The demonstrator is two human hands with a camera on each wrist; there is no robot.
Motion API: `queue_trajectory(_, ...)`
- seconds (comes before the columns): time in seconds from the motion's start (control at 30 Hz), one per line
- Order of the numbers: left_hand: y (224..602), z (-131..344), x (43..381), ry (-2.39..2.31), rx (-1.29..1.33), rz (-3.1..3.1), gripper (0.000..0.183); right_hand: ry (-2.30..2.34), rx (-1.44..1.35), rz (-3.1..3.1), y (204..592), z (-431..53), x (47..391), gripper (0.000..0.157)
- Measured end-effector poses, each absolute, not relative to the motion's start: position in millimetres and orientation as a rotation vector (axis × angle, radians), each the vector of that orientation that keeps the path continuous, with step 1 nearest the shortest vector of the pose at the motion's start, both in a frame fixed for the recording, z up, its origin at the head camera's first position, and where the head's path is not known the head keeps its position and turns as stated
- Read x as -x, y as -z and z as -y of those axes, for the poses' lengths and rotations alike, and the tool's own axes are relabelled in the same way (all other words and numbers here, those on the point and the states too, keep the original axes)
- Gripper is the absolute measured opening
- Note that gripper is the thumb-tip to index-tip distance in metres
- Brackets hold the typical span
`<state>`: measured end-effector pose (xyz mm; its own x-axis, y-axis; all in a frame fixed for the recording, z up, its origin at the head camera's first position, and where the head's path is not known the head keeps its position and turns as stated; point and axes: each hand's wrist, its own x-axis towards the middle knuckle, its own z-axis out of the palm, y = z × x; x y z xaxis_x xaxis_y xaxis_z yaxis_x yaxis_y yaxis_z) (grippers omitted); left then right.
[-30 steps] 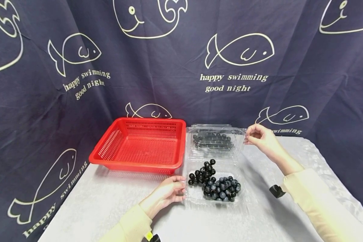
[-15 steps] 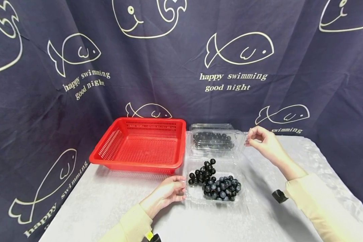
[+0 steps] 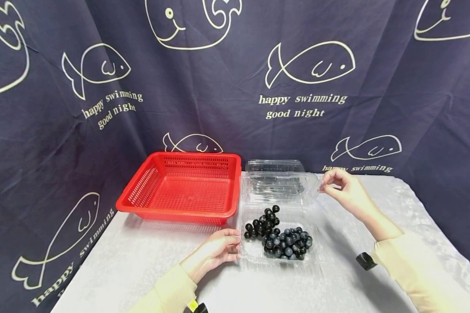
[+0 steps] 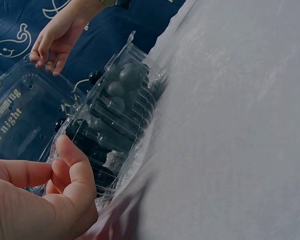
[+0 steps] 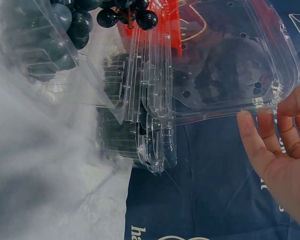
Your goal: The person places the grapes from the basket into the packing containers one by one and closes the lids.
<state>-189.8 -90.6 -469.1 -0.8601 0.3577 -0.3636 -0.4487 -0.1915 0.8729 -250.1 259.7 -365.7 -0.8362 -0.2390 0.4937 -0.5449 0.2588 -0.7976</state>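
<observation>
A clear plastic clamshell box point(image 3: 252, 251) lies on the table with its hinged lid point(image 3: 311, 188) raised at the back. In its base sit dark grapes: a glossy black bunch point(image 3: 260, 227) at left, its top grapes rising over the rear edge, and a dusty blue-black bunch point(image 3: 289, 244) at right. My left hand point(image 3: 214, 251) pinches the left rim of the base between thumb and fingers, as the left wrist view also shows. With thumb and fingertips, my right hand point(image 3: 347, 191) grips the lid's right edge; the right wrist view shows the lid point(image 5: 215, 70) see-through, with small holes.
A red perforated basket point(image 3: 188, 213) stands left of the box, close beside it. Directly behind the raised lid is a second clear box point(image 3: 275, 165) of dark grapes. A dark blue curtain point(image 3: 219, 108) printed with fish hangs at the back of the white-covered table point(image 3: 149, 256).
The lid has tilted forward and lower, brought by my right hand, which moved slightly down and right. More of the rear box shows above it. My left hand has stayed put.
</observation>
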Motion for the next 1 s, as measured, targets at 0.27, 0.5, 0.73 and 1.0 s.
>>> queue_trajectory(0.27,469,91,190,-2.095,0.114,-1.562,0.017,-1.524,-0.69,2.283,368,-259,243,0.014)
queue_trajectory(0.5,469,91,190,-2.082,0.113,-1.565,0.021,-1.471,-0.695,2.269,370,-259,237,0.018)
queue_trajectory(0.73,468,92,189,-2.056,0.11,-1.574,0.025,-1.481,-0.756,2.259,371,-260,234,0.017)
queue_trajectory(1.0,464,93,185,-2.047,0.095,-1.543,0.013,-1.457,-0.793,2.249,375,-262,232,0.023)
